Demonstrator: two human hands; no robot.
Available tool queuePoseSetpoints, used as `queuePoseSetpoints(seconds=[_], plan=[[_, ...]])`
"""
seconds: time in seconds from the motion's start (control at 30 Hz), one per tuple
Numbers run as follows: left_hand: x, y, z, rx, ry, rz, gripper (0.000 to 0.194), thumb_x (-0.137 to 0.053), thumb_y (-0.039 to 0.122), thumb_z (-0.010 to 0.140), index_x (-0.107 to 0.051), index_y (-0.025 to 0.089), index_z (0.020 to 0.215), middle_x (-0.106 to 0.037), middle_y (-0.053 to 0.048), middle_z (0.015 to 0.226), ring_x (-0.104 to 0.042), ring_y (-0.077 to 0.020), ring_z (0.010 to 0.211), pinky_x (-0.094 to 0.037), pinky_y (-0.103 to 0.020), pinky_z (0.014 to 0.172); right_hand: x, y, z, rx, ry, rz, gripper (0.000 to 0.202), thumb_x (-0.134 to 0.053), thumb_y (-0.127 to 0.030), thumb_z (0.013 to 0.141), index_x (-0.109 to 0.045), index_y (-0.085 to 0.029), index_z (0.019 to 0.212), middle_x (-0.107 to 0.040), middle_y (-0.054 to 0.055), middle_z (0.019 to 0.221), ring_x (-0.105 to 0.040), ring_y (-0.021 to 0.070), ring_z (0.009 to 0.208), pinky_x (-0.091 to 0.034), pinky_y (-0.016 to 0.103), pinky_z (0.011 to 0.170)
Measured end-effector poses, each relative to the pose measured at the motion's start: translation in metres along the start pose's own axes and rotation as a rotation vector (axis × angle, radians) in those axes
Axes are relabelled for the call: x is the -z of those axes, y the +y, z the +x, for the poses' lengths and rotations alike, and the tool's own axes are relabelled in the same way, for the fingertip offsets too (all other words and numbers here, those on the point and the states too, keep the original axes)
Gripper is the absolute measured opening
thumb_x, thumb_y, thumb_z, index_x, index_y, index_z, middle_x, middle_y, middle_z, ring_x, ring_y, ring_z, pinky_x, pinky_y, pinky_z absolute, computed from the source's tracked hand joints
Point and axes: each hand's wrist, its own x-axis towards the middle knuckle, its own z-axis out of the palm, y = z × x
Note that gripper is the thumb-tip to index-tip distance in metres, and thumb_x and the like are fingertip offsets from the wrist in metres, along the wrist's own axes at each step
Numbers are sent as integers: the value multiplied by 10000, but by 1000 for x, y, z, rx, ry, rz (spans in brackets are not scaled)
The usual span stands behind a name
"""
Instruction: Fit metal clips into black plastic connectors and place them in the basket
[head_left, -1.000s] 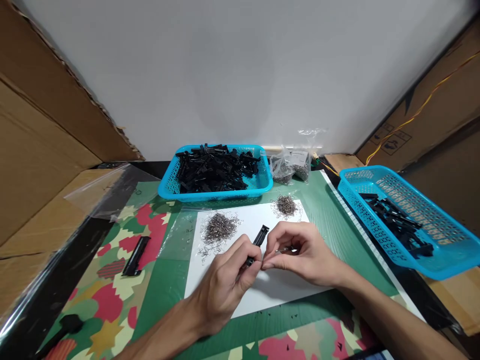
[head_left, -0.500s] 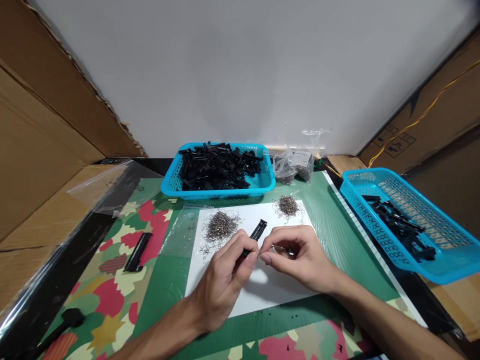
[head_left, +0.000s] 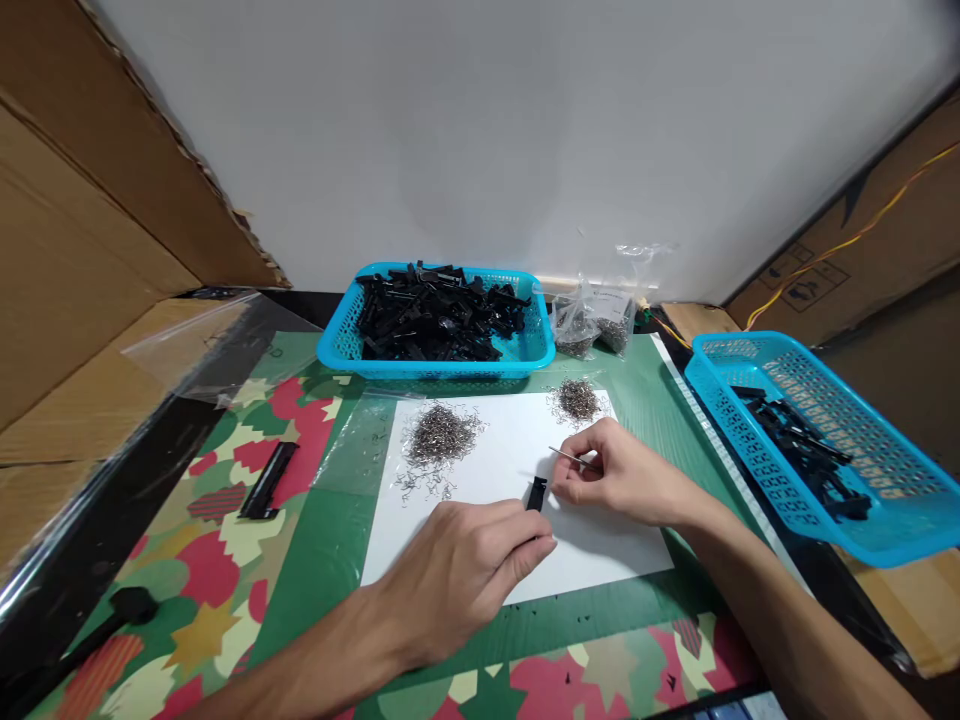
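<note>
My left hand (head_left: pixel 480 555) is closed around a slim black plastic part (head_left: pixel 537 493), whose far end sticks out beyond the fingers over the white paper (head_left: pixel 495 450). Most of that part is hidden by the hand. Just right of it, my right hand (head_left: pixel 611 475) pinches a thin silver metal tool (head_left: pixel 568 458), its pointed end to the left; the fingers cover the rest. Beyond the hands lie a larger pile of small bent metal pieces (head_left: pixel 442 434) on the left and a smaller metal pile (head_left: pixel 578 400) on the right.
A blue basket (head_left: pixel 435 370) full of black parts stands at the back. Another blue basket (head_left: pixel 892 535) at right holds several more. Bags of metal pieces (head_left: pixel 592 325) lean near the wall. One black part (head_left: pixel 268 480) and a black-headed tool (head_left: pixel 133 606) lie left.
My left hand has turned palm-down and moved right with the black part, which now sits lower. My right hand has shifted right and up, and the thin metal tool now shows plainly.
</note>
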Motion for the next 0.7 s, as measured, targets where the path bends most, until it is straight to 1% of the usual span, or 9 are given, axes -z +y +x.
queuePoseSetpoints(seconds=[0.07,0.13,0.23,0.37,0.43,0.5,0.63,0.7], plan=[[0,1,0,-39,-47,38,376,-412,330,1147,-726,208,980,-652,-3,771,-573,-164,638,-329,-307,597,-5,1,2,-8,11,-51,78,-653,-130,737,-677,-153,667,-554,-35,595,-421,96,572,-326,233,525],[1,2,1,-51,-80,53,396,-394,341,1155,-718,204,973,-648,-1,773,-566,-166,644,-318,-313,598,-8,3,4,-4,32,-93,85,-638,-123,717,-656,-161,644,-518,-46,577,-396,92,561,-304,234,513],[2,3,1,-4,-94,13,399,-384,369,1159,-712,213,993,-648,4,789,-573,-168,669,-320,-314,610,-10,6,6,-5,40,-113,83,-630,-122,715,-660,-159,647,-515,-44,578,-393,91,564,-302,231,512],[5,3,1,59,-121,-74,460,-324,381,1168,-645,213,884,-583,18,734,-544,-159,649,-330,-306,615,-11,9,6,-17,51,-90,75,-640,-137,730,-681,-151,669,-538,-35,591,-405,91,563,-307,229,513],[7,3,1,81,-121,-117,463,-300,379,1168,-616,213,875,-575,20,727,-536,-155,636,-338,-300,610,-12,9,6,-11,69,-78,82,-644,-147,742,-673,-154,665,-523,-38,590,-396,91,564,-310,232,519],[7,3,1,98,-110,-159,435,-301,364,1164,-619,212,910,-602,17,750,-553,-154,644,-352,-296,613,-13,9,6,10,92,-77,103,-646,-152,755,-647,-161,652,-489,-47,582,-380,91,564,-306,234,523],[6,0,1,137,-87,-223,366,-331,300,1143,-635,213,957,-604,27,731,-567,-152,645,-368,-292,623,-16,9,6,50,149,-149,125,-637,-135,779,-630,-170,659,-445,-60,571,-365,93,568,-296,237,530],[5,-2,0,155,-82,-257,351,-334,301,1138,-636,218,978,-601,34,723,-573,-152,647,-375,-292,634,-18,10,6,65,169,-181,129,-637,-126,790,-638,-171,669,-443,-61,572,-366,95,573,-293,238,535]])
